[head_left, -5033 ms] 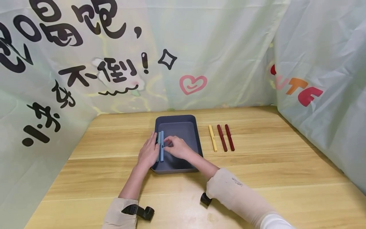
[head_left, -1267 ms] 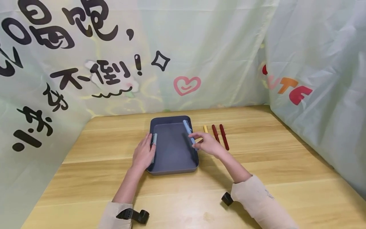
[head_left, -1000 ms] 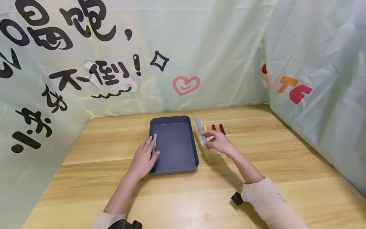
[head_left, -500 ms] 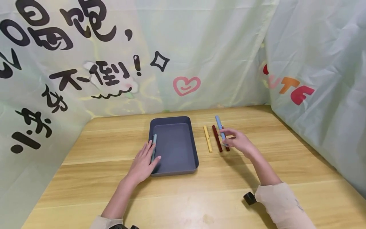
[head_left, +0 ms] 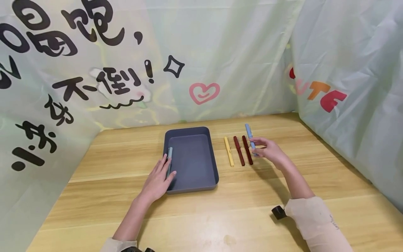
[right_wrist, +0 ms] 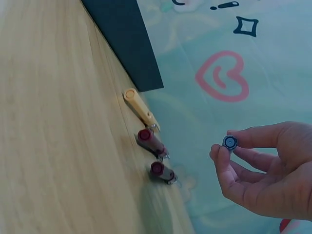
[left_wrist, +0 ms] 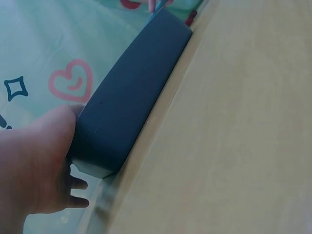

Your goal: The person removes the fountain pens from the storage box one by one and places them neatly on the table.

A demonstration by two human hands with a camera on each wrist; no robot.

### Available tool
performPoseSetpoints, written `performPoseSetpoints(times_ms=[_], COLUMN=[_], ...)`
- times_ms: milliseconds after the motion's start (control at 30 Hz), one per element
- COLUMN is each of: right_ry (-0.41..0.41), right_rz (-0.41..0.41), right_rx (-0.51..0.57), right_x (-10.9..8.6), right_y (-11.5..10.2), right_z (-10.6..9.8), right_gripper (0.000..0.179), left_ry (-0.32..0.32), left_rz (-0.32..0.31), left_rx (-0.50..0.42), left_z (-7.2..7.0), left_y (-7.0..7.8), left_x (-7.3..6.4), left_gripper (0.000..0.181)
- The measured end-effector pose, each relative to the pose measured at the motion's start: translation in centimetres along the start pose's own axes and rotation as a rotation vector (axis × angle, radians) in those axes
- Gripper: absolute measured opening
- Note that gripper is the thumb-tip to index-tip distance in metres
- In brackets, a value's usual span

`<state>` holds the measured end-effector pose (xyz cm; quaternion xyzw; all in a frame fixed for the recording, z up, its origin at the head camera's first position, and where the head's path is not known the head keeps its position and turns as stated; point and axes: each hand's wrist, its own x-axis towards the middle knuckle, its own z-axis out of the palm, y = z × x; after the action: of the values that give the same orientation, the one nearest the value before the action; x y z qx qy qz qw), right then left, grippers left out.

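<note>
My right hand (head_left: 270,151) pinches a light blue pen (head_left: 249,131) between thumb and fingertips, raised above the table just right of the laid-out pens. In the right wrist view, the blue pen (right_wrist: 230,142) points end-on toward the camera. My left hand (head_left: 157,180) rests over the left rim of a dark grey tray (head_left: 214,159), fingers straight and thumb spread inside. Along the inner left wall, partly under those fingers, lies a grey-blue pen (head_left: 170,153). A yellow pen (head_left: 228,151) and two dark red pens (head_left: 239,150) lie side by side right of the tray.
The wooden table (head_left: 201,217) carries the tray near its back. A printed fabric curtain (head_left: 252,63) with black characters and a pink heart closes off the back and both sides. A black wrist camera (head_left: 278,212) hangs by the right sleeve.
My right hand has taken the light blue pen out of the tray and carried it right, past the yellow and red pens. My left hand stays at the tray's left rim, its thumb now spread.
</note>
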<state>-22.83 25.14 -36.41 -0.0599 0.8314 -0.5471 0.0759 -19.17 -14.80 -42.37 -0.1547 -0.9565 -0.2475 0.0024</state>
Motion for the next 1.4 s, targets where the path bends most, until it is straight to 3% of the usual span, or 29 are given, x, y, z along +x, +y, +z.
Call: performPoseSetpoints(times_ms=[900,1200,1400], right_ry=[0.01,0.007,0.007], right_rz=[0.04,0.088,0.094], right_rx=[0.006,0.044,0.013], right_x=[0.6,1.0,1.2], right_y=[2.9,3.7,4.0], right_z=[-0.9,-1.0,-1.1], right_gripper=[0.047,0.046,0.044], left_ry=[-0.012,-0.009,-0.011], left_rz=[-0.003,0.002,-0.006], left_rx=[-0.03,-0.029,-0.029], left_z=[0.3,0.2,0.2], left_y=[-0.2,-0.3,-0.3], left_x=[0.1,0.2,0.1], left_gripper=[0.06,0.061,0.06])
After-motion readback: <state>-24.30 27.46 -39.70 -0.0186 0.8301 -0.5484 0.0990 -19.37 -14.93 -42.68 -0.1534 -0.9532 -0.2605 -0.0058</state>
